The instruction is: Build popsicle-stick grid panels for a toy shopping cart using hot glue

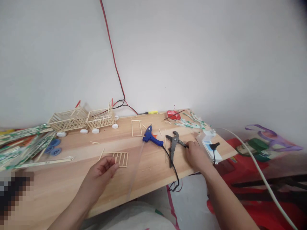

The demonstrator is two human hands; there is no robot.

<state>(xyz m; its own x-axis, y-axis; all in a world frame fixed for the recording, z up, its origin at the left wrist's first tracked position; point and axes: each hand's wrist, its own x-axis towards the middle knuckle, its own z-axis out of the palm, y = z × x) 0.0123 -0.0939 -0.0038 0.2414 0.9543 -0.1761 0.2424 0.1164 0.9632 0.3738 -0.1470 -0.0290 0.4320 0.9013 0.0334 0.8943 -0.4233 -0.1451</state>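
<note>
The pliers (175,140) lie left of our right hand (195,156), clamped round one handle, head wallward; our left hand (102,169) pinches the wooden-stick lattice (123,159).

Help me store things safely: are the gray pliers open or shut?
Open: the gray pliers have their handles spread wide apart, one of them at the right hand.

We can't read a single word here! Green markings run over the wrappers (27,131) at the left of the tabletop (107,188), too blurred for us; the pale label (149,128) on the blue glue gun (153,138) beats us too, and so does the blue panel (212,147) by the right edge.
</note>
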